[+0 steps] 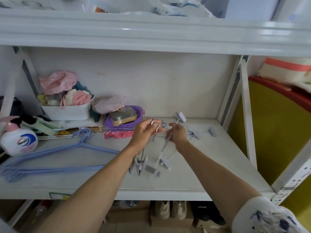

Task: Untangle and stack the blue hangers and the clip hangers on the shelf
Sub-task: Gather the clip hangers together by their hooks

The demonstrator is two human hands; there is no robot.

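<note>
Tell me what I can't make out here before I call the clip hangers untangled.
Head view only:
- Clip hangers: the hooks sit inside the left hand and right hand, so whether they are interlocked is hidden by the fingers.
- Thin wires between the hands: too fine and blurred to trace.
- Blue hangers: the count is unclear, since the stacked bars overlap.

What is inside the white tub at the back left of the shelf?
The white tub holds heaped pink and cream fabric items, spilling above its rim. Anything below them is covered.
</note>
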